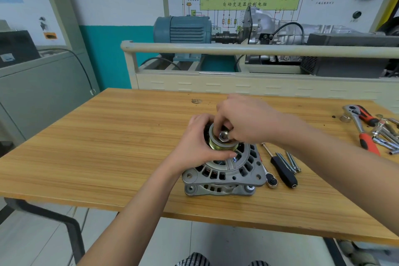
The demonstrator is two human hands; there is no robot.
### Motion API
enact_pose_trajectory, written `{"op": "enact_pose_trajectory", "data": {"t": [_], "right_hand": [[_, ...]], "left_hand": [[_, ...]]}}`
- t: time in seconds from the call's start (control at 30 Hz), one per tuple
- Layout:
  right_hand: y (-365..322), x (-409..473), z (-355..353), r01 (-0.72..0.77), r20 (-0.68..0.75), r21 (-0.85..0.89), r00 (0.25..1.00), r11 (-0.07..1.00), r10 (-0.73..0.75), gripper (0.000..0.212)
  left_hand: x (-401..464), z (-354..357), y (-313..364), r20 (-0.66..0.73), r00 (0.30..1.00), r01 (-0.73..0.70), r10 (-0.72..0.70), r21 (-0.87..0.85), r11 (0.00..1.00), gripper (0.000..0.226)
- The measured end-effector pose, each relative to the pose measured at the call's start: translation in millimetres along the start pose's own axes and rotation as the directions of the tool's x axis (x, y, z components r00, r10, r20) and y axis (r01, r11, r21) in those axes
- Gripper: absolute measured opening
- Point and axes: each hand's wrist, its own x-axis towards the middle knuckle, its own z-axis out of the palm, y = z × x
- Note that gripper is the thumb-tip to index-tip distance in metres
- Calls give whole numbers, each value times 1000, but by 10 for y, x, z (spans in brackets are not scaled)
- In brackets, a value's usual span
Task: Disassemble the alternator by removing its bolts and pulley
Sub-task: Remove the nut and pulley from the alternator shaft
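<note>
A silver alternator [228,170] stands on the wooden table [108,147], pulley end up. Its brass-coloured grooved pulley [218,142] carries a hex nut [224,135] at the centre. My left hand [198,142] wraps round the pulley from the left, thumb under its front rim. My right hand [244,121] comes over from the right and pinches the nut with its fingertips. Several long removed bolts [289,162] lie on the table to the right of the alternator.
A black-handled ratchet [280,168] lies beside the bolts. At the table's right edge sit a red-handled ratchet [360,127] and several sockets and extensions [386,134]. A training bench with a blue motor [183,29] stands behind the table.
</note>
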Motion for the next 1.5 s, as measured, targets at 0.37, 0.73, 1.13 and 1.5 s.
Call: {"op": "enact_pose_trajectory", "data": {"t": [0.37, 0.73, 1.13, 1.5], "right_hand": [[-13, 0, 76, -1, -11, -104, 1000, 995, 0, 21], [43, 9, 42, 32, 28, -153, 999, 988, -28, 28], [19, 6, 13, 16, 37, -184, 999, 983, -9, 30], [122, 6, -106, 69, 29, -22, 997, 997, -69, 16]], "left_hand": [[3, 1, -9, 0, 1000, 4, -4, 7, 1000, 61], [-13, -29, -30, -13, 1000, 16, -17, -91, 996, 65], [-7, 2, -10, -14, 1000, -3, 3, -13, 1000, 66], [-10, -5, -10, -43, 999, -21, 21, 8, 1000, 60]]}}
